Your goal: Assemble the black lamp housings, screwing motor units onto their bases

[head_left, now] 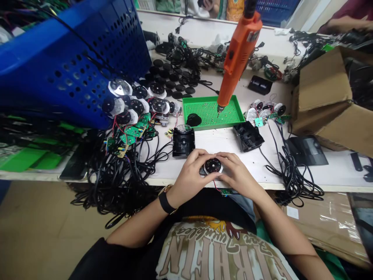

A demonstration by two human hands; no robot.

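Observation:
Between both hands, near the table's front edge, is a small round motor unit point(213, 165) with a black slotted disc on a clear housing. My left hand point(194, 171) curls around its left side, thumb at the near edge. Around its right side are the fingers of my right hand point(235, 172). A red wire runs down from the unit to a green circuit board point(229, 192) at the table edge. An open black plastic housing point(183, 142) lies just beyond my left hand, and another black housing point(248, 136) lies beyond my right.
An orange electric screwdriver point(239, 58) hangs over a green tray point(189, 102) holding screws and black discs. Similar motor units point(136, 105) and tangled black cables point(142, 155) lie left, beside a blue crate point(96, 50). A cardboard box point(323, 81) stands at right.

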